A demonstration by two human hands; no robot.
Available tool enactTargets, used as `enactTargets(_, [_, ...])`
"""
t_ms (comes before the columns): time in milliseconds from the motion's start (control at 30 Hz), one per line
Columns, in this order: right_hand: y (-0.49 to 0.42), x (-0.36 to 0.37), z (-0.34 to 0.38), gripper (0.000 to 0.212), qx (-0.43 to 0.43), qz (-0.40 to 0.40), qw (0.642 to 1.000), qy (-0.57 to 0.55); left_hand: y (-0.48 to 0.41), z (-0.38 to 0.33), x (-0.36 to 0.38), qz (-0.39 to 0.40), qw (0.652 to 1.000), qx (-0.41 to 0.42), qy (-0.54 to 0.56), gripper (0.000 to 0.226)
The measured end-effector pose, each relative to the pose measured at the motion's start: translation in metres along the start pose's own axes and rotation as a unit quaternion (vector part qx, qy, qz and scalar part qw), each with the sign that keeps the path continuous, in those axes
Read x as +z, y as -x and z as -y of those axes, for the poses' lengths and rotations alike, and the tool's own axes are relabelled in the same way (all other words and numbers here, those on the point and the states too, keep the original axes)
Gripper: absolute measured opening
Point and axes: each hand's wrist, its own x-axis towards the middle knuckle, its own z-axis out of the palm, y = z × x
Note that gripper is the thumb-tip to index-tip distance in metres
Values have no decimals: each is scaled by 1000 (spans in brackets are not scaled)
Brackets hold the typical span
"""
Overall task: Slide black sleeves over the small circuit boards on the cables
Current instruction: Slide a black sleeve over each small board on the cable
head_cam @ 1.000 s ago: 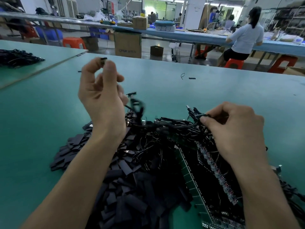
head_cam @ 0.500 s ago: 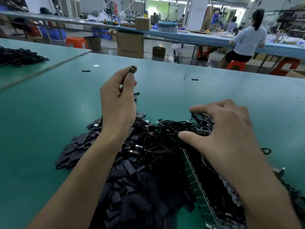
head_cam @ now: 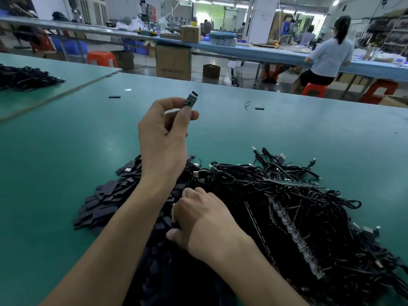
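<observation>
The right hand [head_cam: 198, 219] curls down into the heap of black sleeves [head_cam: 103, 204]. Its fingertips are buried, so whether it pinches one cannot be told. The left hand [head_cam: 163, 138] pinches a small circuit board [head_cam: 191, 99] between thumb and forefinger, upright above the middle of the green counter [head_cam: 66, 140]; its cable is hidden behind the palm. The sleeves are flat, matte rectangles heaped towards the near edge, touching a glossy tangle of cables [head_cam: 298, 195].

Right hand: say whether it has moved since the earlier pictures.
Yes. The right hand came nearer and leftward, off the cable tangle onto the sleeve pile.
</observation>
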Motion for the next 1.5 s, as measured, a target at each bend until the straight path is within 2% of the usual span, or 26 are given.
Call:
enactTargets(67, [3,4,-3,15,-2,-37,999,-18,1,-1,-1,3,1000,5,3,15])
enactTargets(233, [21,-12,-9,9,40,-162,973,-160,2,-1,-2,28,999,8,-12,17])
enactTargets(333, [36,-34,-20,11,72,-238,935,-252,4,-1,0,48,999,12,-21,17])
enactTargets(467, [58,-62,-35,19,37,-316,878,-358,5,-2,3,66,997,19,-31,16])
enactTargets(567, [65,-74,-49,24,41,-357,840,-407,8,-2,3,122,992,3,-40,14])
enactTargets(700, [64,-73,-66,25,80,-360,843,-391,11,-2,4,198,979,-41,-36,11])
enactTargets(867, [61,-68,-77,25,87,-390,832,-385,16,-10,4,250,967,-20,-34,11])
enactTargets(1000, [61,-68,-78,17,68,-403,831,-377,16,-13,4,254,966,-21,-43,8])
enactTargets(1167, [61,-67,-79,25,63,-416,832,-361,18,-13,4,247,967,-27,-53,6])
enactTargets(1500, [62,-70,-77,24,32,-435,828,-352,22,-20,6,259,964,-28,-57,5])
